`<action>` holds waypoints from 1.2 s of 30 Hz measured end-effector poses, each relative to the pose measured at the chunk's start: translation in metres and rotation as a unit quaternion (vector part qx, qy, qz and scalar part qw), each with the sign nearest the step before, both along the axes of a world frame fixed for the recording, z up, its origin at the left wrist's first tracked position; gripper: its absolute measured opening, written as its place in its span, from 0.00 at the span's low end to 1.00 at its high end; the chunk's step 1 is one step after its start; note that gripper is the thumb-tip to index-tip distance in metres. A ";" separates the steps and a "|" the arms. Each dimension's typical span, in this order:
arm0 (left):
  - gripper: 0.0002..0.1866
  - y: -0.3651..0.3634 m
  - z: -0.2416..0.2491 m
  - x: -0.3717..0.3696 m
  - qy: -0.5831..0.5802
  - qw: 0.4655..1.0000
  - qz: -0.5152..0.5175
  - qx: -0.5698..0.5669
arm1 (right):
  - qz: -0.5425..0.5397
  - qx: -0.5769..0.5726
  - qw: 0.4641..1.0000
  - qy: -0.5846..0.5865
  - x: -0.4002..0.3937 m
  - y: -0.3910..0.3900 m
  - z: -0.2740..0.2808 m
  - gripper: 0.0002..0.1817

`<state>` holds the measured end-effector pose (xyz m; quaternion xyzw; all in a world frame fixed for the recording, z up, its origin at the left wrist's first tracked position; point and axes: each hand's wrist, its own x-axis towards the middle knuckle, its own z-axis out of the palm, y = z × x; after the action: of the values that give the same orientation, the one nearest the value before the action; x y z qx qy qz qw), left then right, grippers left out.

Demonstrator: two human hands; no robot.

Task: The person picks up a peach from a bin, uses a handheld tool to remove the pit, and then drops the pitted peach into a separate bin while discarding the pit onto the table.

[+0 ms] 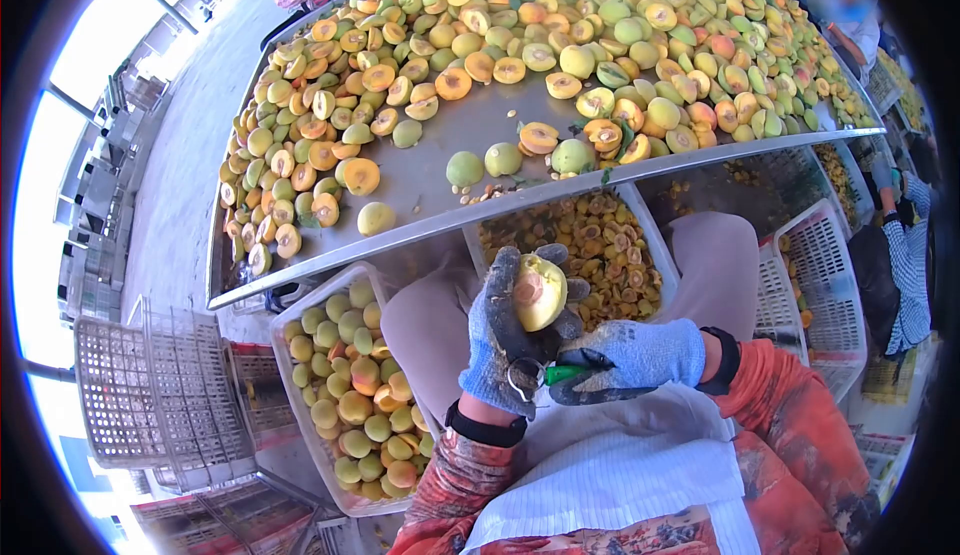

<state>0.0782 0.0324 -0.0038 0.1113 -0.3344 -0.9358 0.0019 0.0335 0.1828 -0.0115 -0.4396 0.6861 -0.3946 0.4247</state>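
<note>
The left hand (497,343) grips a cut fruit (543,295), cut face upward, long axis roughly twelve to six o'clock. Toward four o'clock from it, the right hand (640,357) clasps a green-handled tool (565,373) pointing towards nine.

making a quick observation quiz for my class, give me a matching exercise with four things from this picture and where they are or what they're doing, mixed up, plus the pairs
Column one
1. left hand
2. right hand
3. table
4. crate of mostly whole fruit

Column two
a. bare metal in places, spread with cut and whole fruit
b. grips a tool with a green handle
c. stands on the outer side of the left leg
d. holds up a cut fruit

Pairs: 1-d, 2-b, 3-a, 4-c
</note>
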 end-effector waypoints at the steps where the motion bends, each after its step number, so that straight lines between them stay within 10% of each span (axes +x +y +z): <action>1: 0.20 -0.001 -0.005 -0.006 0.007 1.000 -0.002 0.001 | -0.024 0.037 0.998 -0.041 -0.003 0.000 0.012 0.15; 3: 0.20 -0.005 -0.019 -0.014 0.142 0.845 0.153 -0.492 | -0.118 -0.010 0.992 -0.035 -0.006 0.005 0.016 0.14; 5: 0.20 -0.011 -0.017 -0.019 0.086 0.876 0.138 -0.454 | -0.213 -0.063 0.975 -0.030 -0.008 0.006 0.016 0.14; 7: 0.20 -0.012 -0.020 -0.025 0.022 0.980 0.075 -0.185 | -0.265 -0.009 0.957 0.118 -0.008 0.004 0.012 0.13; 15: 0.21 -0.005 -0.019 -0.015 0.050 0.966 0.063 -0.246 | -0.277 0.039 0.938 0.203 -0.003 -0.002 0.004 0.15; 18: 0.19 -0.004 -0.020 -0.014 -0.004 0.992 0.058 -0.111 | -0.270 0.029 0.947 0.168 -0.003 -0.002 0.004 0.15; 27: 0.16 0.004 -0.024 -0.006 0.023 0.955 0.096 -0.278 | -0.230 0.027 0.965 -0.125 -0.004 0.002 0.004 0.17; 30: 0.16 0.001 -0.046 -0.018 -0.025 0.959 0.117 -0.256 | -0.236 0.038 0.971 -0.020 -0.003 0.001 -0.023 0.21; 32: 0.15 -0.006 -0.063 -0.023 -0.061 0.963 0.135 -0.227 | -0.284 0.016 0.865 0.414 0.005 -0.001 -0.028 0.23; 36: 0.16 -0.004 -0.054 -0.031 -0.047 0.974 0.094 -0.201 | -0.233 0.105 0.813 0.524 0.006 0.000 -0.036 0.29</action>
<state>0.0467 0.0284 -0.0575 0.1830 -0.5034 -0.8390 0.0963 0.0396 0.1832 -0.0471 -0.3594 0.9238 -0.1176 -0.0601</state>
